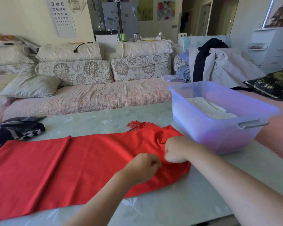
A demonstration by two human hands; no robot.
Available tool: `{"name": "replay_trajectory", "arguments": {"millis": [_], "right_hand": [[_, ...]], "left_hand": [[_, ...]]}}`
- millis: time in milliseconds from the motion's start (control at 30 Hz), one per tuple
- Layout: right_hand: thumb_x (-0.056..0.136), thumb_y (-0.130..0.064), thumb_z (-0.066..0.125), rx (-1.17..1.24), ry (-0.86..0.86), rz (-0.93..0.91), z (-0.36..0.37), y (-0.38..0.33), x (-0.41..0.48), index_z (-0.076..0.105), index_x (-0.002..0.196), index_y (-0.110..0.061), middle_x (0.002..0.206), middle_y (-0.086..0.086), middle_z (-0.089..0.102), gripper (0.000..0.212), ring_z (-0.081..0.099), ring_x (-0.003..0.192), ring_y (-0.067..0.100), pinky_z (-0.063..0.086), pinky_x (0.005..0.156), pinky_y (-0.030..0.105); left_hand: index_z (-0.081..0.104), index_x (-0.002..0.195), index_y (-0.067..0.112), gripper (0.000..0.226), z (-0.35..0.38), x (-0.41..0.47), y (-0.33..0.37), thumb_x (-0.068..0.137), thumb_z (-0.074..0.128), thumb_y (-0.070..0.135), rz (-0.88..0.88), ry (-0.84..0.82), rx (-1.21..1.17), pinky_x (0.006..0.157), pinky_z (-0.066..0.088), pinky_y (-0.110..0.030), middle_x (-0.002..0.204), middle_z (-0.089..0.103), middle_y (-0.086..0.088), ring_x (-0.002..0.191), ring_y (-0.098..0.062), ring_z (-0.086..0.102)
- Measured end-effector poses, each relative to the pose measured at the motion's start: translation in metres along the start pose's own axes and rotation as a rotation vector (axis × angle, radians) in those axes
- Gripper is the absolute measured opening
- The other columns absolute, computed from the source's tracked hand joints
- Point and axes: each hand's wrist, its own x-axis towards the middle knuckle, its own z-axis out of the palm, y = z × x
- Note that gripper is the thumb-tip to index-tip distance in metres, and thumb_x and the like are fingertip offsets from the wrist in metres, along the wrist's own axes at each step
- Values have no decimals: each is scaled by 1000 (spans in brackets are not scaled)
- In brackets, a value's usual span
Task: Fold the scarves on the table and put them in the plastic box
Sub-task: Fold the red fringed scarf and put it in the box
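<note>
Red scarf [64,163]: spread across the tabletop [153,207], fringed end near the plastic box [211,132].
Left grip [144,167]: clenched on the scarf's right end.
Right grip [175,150]: pinching bunched cloth just beside it.
White scarf [207,108]: folded inside the box.

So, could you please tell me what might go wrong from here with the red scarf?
The left hand and right hand grip the long red fringed scarf only at its bunched right end, so the fold may come out skewed. The translucent purple plastic box stands close beside them, near the edge of the pale green patterned table; a swing might nudge it.
</note>
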Motion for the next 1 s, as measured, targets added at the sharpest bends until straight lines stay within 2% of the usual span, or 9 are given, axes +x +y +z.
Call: {"name": "replay_trajectory", "arguments": {"millis": [133, 233, 300, 433, 567, 700, 767, 833, 1000], "right_hand": [[92, -20, 47, 177, 311, -112, 14, -6, 31, 63, 99, -26, 114, -1, 63, 18, 58, 111, 23, 44, 86, 32], [103, -32, 39, 203, 160, -32, 39, -6, 60, 41, 146, -20, 146, 8, 45, 45, 43, 135, 29, 38, 108, 43], [103, -51, 31, 209, 4, 73, 53, -3, 75, 16, 158, -25, 161, 10, 26, 63, 28, 146, 31, 28, 115, 52], [98, -67, 19, 53, -56, 174, 63, 14, 98, 8, 159, -33, 165, 5, 15, 70, 15, 151, 27, 15, 117, 61], [96, -58, 28, -160, 30, 256, 56, 21, 106, 35, 151, -25, 154, 10, 37, 64, 35, 140, 31, 21, 112, 60], [91, -37, 45, -250, 399, 193, 44, 9, 108, 64, 120, -17, 122, 10, 59, 40, 53, 115, 30, 36, 97, 45], [92, -30, 45, -209, 477, 19, 47, 5, 113, 61, 120, -18, 123, 9, 58, 34, 52, 115, 29, 38, 95, 43], [98, -36, 41, -135, 352, -109, 53, 0, 119, 50, 138, -23, 142, 9, 48, 43, 44, 130, 28, 35, 105, 44], [100, -60, 29, -53, 90, 74, 62, 8, 138, 15, 159, -29, 166, 10, 11, 68, 17, 151, 28, 20, 118, 52]], "left_hand": [[71, 99, 20, 29, -1, 10, -30, 81, 50, 13, 8, 213, 169, 90, 45, -34, 98, 67, -1, 94, -24, 60], [62, 120, 26, 35, -2, 22, -43, 89, 46, 25, -125, 202, 349, 97, 42, -38, 118, 60, 1, 111, -25, 53], [48, 138, 28, 42, -2, 32, -50, 97, 44, 37, -225, 143, 422, 107, 35, -38, 139, 49, 3, 130, -23, 41], [17, 154, 36, 65, 1, 54, -64, 96, 35, 60, -309, -73, 455, 122, 6, -46, 164, 8, 2, 151, -21, 3], [2, 154, 44, 73, 13, 64, -69, 91, 27, 72, -256, -126, 499, 119, -7, -53, 164, -9, 3, 150, -21, -12], [3, 154, 44, 78, 17, 64, -72, 87, 27, 78, -194, -97, 506, 119, -7, -53, 164, -7, 5, 150, -19, -12], [8, 155, 40, 81, 17, 59, -73, 85, 27, 78, -161, -66, 487, 120, -5, -52, 164, -4, 5, 151, -18, -10], [12, 155, 35, 88, 17, 49, -70, 79, 21, 80, -104, -34, 491, 121, -2, -51, 164, 1, 6, 151, -16, -5], [9, 156, 34, 91, 25, 14, -57, 78, 21, 79, 50, -63, 513, 121, -2, -49, 164, 2, 6, 151, -15, -4]]}}
